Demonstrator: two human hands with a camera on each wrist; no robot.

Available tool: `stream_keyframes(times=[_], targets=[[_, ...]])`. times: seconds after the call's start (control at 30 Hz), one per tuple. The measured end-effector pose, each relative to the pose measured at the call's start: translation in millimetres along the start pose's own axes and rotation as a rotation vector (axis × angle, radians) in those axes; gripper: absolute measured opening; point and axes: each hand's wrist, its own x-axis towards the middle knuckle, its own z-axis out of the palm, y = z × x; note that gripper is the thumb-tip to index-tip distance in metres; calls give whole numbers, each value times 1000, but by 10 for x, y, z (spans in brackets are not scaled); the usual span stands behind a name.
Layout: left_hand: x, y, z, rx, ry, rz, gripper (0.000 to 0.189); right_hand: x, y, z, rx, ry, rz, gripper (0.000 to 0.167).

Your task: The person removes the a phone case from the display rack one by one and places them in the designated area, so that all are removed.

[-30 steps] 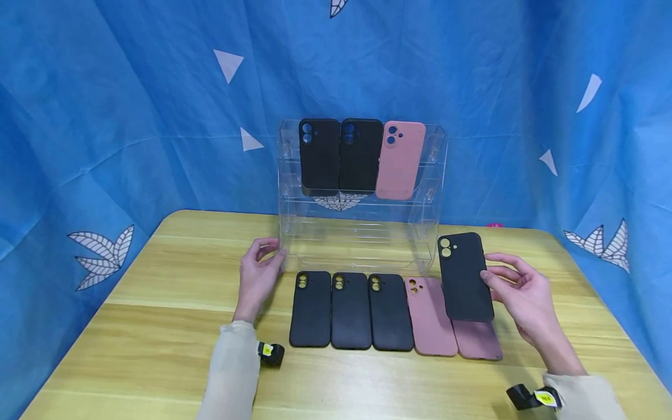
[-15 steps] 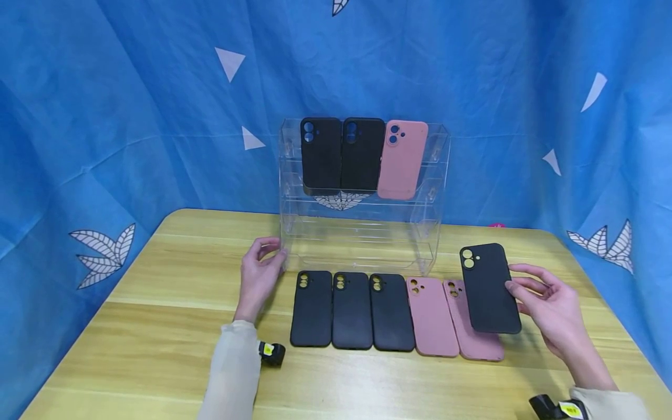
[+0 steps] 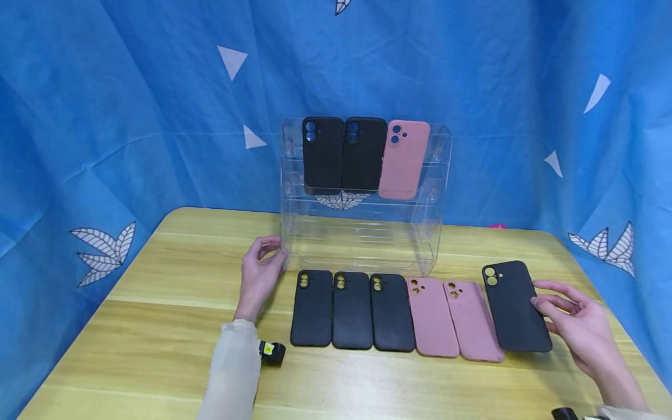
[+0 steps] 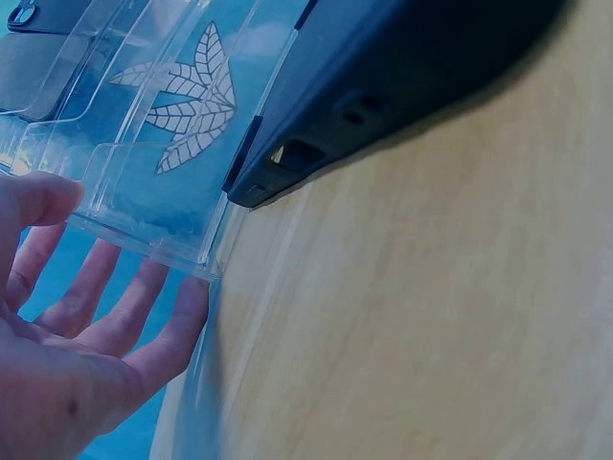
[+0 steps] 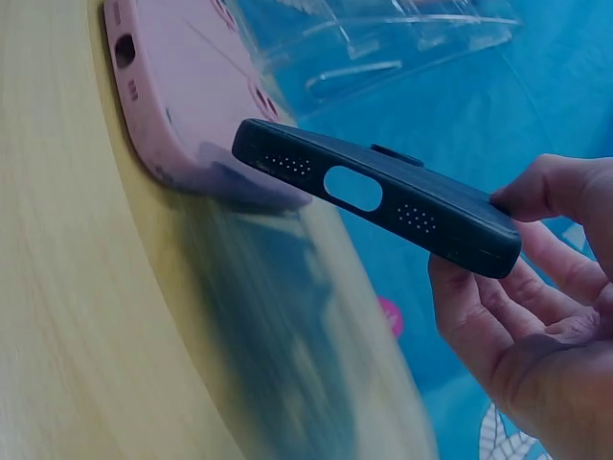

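Observation:
My right hand (image 3: 580, 326) pinches a black phone case (image 3: 517, 306) by its right edge, thumb on its back and fingers underneath. It is tilted over the table, right of a row of phone cases. In the right wrist view, the case's bottom end (image 5: 354, 187) shows an oval port cutout and speaker holes. My left hand (image 3: 259, 271) holds the lower left side of a clear acrylic display stand (image 3: 362, 256), thumb at its front edge and fingers along its side. Two black cases (image 3: 322, 153) and a pink case (image 3: 404, 160) stand on the top tier.
Three black cases (image 3: 352, 311) and two pink cases (image 3: 433, 318) lie side by side in front of the stand on the wooden table (image 3: 157, 326). A blue patterned curtain (image 3: 157, 87) hangs behind the table.
My right hand has moved right and toward the front with the black case, from over the rightmost pink case to beside it, uncovering that case. The left hand has stayed at the stand.

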Motion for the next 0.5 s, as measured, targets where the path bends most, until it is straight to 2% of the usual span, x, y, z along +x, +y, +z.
stream_keyframes(times=[0.2, 0.5], targets=[[-1, 14, -3, 1, -1, -1, 30, -19, 43, -106, -74, -19, 63, 34], [17, 14, 2, -12, 6, 4, 30, -5, 129, -139, -125, -63, 101, 34]])
